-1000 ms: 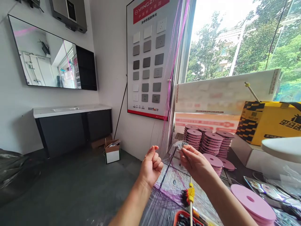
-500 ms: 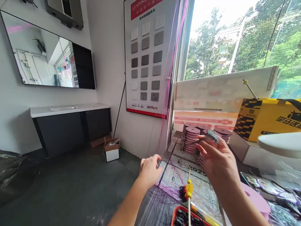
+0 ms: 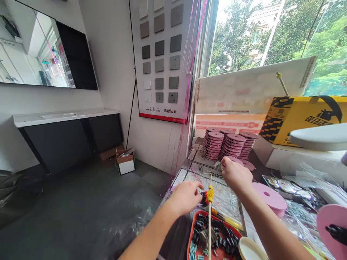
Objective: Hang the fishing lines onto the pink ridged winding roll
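My left hand reaches down over the table, its fingers bent and their tips beside the yellow and red tassel on a thin upright stick. My right hand is closed round a small ruffled silvery piece, low over the table in front of the stacked pink discs. A red tray of small dark and blue beads lies under the stick, near my left forearm.
Loose pink discs and shiny foil packets cover the right of the table. A yellow box and a white board stand at the back. Pink threads hang by the window. A small carton sits on the floor.
The view has tipped down. My right hand came down from in front of the disc stacks to the table with the silvery piece. My left hand moved right to the tassel.
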Available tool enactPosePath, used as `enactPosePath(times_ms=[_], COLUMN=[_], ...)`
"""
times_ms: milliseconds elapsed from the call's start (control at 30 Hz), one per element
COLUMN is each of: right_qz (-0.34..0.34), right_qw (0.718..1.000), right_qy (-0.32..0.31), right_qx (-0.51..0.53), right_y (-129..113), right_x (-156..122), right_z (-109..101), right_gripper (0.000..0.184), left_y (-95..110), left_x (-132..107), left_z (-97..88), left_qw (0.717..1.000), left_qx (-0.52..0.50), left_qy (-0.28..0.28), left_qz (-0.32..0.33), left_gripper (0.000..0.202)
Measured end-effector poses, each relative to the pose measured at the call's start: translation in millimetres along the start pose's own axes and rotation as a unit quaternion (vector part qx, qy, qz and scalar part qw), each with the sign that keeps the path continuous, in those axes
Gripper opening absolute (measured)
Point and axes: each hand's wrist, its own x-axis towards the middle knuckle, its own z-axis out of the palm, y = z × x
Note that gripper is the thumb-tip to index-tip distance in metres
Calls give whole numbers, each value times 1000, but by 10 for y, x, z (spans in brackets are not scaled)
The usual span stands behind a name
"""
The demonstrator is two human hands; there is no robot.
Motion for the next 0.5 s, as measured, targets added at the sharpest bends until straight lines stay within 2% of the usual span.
enactPosePath(times_ms=[67, 133, 267, 367, 500], right_qz=[6, 9, 13, -9, -66], right_qw=[998, 993, 981, 979, 980], right_qy=[-38, -73, -128, -121, -113], right_qx=[-55, -92, -145, -166, -148], right_y=[6, 23, 72, 71, -5], right_x=[39, 91, 151, 105, -1], right_z=[58, 136, 274, 246, 47], right_gripper=[23, 25, 26, 28, 27], left_y=[103, 218, 337, 258, 61], left_x=[-8, -9, 12, 40, 77], left_z=[180, 312, 393, 361, 326], left_qw=[999, 998, 990, 985, 986], left_qx=[18, 43, 88, 97, 78], left_qy=[-17, -31, -82, -96, -94], left_qz=[-22, -42, -75, -102, -111], left_gripper=[24, 39, 54, 54, 52])
